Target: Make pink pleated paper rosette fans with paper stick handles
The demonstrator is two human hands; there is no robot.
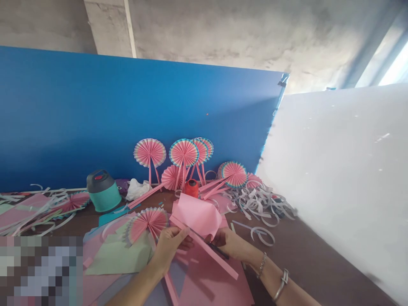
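Note:
Between my two hands is a sheet of pink paper (pixel 197 214), its upper part curling over. My left hand (pixel 174 243) pinches the sheet's left edge between thumb and fingers. In my right hand (pixel 228 244) is a pair of dark scissors (pixel 219 250), the blades lying along the paper. A pink strip (pixel 219 259) slants down to the right below the blades, its far end loose. Just left of my left hand lies a pleated pink paper fan (pixel 148 223) with a pale rim. Part of the scissors' handle is hidden by my fingers.
Finished round fans (pixel 184 153) lean against the blue panel (pixel 127 106). A red thread spool (pixel 191 188) stands before them. Curled white strips (pixel 255 202) pile at right; a teal and black container (pixel 103 193) stands left. Green paper (pixel 119 255) and pink sheets cover the near table.

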